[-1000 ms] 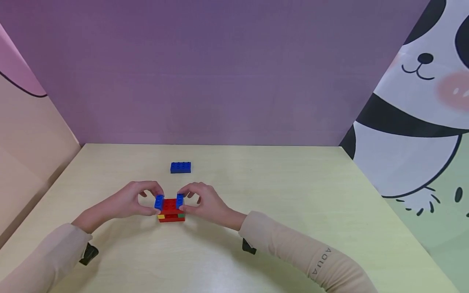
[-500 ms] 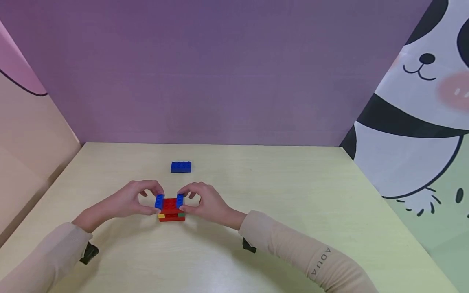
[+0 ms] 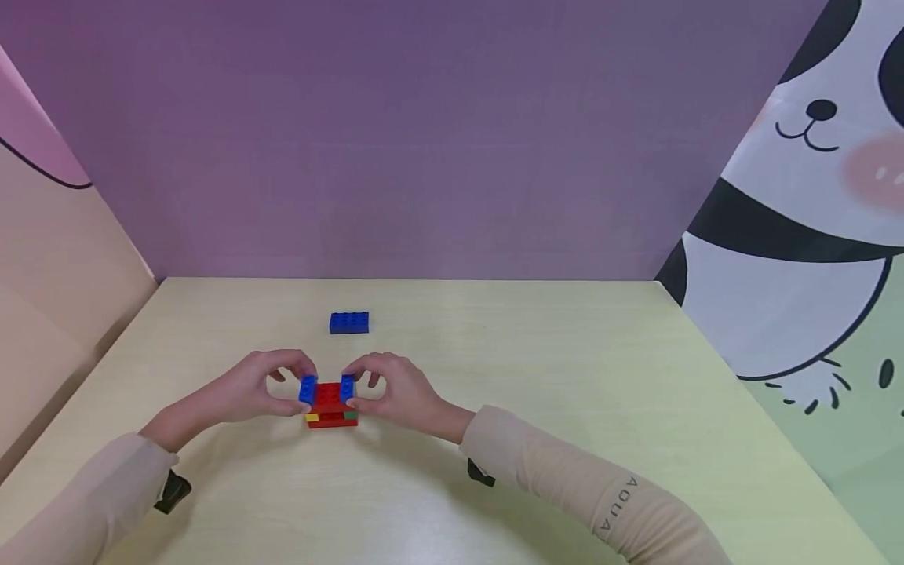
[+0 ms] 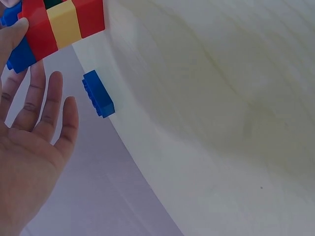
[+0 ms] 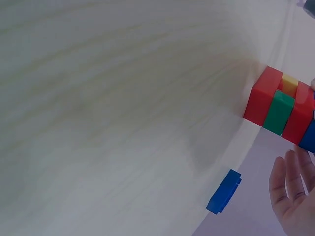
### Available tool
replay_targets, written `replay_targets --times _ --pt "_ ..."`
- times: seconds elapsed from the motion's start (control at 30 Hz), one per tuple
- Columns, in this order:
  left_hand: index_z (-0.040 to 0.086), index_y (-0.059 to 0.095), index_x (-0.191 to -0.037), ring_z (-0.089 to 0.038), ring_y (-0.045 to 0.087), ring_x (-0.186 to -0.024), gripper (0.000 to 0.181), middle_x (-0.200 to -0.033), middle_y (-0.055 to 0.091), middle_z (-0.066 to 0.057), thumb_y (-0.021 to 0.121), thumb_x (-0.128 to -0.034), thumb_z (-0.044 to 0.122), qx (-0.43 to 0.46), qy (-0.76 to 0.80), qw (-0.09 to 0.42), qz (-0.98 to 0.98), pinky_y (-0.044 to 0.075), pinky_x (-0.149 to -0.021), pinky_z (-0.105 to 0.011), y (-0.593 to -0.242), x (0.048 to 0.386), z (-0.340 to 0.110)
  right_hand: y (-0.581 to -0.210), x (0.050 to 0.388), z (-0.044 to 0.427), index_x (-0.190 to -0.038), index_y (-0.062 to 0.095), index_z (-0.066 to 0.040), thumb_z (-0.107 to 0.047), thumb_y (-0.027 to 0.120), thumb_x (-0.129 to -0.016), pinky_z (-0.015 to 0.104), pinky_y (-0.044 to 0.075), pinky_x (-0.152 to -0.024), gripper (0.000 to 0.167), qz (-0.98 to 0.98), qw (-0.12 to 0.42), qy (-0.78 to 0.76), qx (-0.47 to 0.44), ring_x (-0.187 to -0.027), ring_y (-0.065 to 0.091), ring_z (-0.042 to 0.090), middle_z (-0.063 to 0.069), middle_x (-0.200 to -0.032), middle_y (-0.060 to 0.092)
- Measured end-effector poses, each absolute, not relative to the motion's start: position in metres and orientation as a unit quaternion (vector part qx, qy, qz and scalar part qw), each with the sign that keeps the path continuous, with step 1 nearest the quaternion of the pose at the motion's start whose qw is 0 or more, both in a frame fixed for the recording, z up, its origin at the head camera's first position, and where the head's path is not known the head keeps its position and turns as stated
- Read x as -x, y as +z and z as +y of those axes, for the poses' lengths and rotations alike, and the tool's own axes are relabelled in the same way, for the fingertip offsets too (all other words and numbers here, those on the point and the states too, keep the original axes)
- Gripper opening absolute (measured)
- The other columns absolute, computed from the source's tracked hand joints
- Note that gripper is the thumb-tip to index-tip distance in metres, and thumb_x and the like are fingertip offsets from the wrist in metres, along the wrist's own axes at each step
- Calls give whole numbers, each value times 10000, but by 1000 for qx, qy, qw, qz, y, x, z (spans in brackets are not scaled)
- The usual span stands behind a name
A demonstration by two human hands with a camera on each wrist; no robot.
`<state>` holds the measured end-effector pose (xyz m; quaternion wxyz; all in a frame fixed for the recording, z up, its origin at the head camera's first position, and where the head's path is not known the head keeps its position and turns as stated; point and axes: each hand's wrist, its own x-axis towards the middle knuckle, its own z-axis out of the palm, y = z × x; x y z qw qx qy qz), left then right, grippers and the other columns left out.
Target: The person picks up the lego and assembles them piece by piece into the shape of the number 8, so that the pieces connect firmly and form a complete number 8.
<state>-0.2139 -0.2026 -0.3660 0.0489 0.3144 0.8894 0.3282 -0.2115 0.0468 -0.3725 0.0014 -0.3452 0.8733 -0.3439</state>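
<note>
A small stack of toy building bricks stands on the table, with a red brick on top and another red brick at the bottom. Between them sit a yellow brick at the left end and a green brick at the right end. My left hand pinches a blue brick on the stack's top left, thumb in front and fingers behind. Likewise, my right hand pinches a second blue brick at the top right. Both wrist views show the stack only partly.
Beyond the stack lies a loose, longer blue brick on the pale wooden table. A purple panel rises along the table's far edge. A wall with a panda picture is at the right.
</note>
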Motion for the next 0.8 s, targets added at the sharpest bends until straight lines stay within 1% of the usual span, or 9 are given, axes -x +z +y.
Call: replay_targets --times 0.07,0.13,0.33,0.5,0.6,0.8 --pt "171 581 -1029 -226 564 -936 368 -942 617 83 754 -735 311 -314 327 45 890 473 -778 -414 -367 214 -203 -372 211 46 -1117 622 -172 -280 715 -785 176 425 -686 362 875 5 -344 340 -820 571 137 -54 -1083 645" --pt "170 581 -1037 -230 566 -940 374 -948 617 83 752 -737 314 -312 327 42 891 474 -780 -413 -369 214 -203 -372 211 46 -1116 623 -179 -283 716 -783 156 416 -665 362 876 7 -346 335 -809 564 126 -59 -1085 642" --pt "156 580 -1057 -224 573 -946 392 -967 622 72 748 -741 316 -304 330 41 893 479 -779 -391 -370 212 -204 -374 210 46 -1127 616 -181 -274 715 -786 161 421 -655 367 875 8 -351 332 -803 565 123 -57 -1102 636" --pt "123 577 -1072 -244 564 -959 402 -994 623 49 732 -758 321 -307 328 44 892 479 -785 -410 -368 211 -204 -373 211 46 -1133 613 -181 -265 714 -787 164 418 -657 370 876 12 -351 330 -811 572 137 -56 -1105 636" --pt "138 579 -1068 -250 562 -958 409 -990 620 58 742 -745 329 -309 325 40 893 477 -785 -426 -366 210 -204 -373 211 46 -1130 614 -178 -262 715 -786 161 422 -650 368 875 15 -355 329 -814 573 146 -51 -1085 638" --pt "163 597 -1043 -228 568 -946 390 -974 615 96 758 -727 326 -305 335 30 891 471 -784 -409 -366 211 -205 -374 210 46 -1128 612 -176 -250 717 -786 159 444 -633 365 868 24 -376 323 -805 566 137 -32 -1040 636"
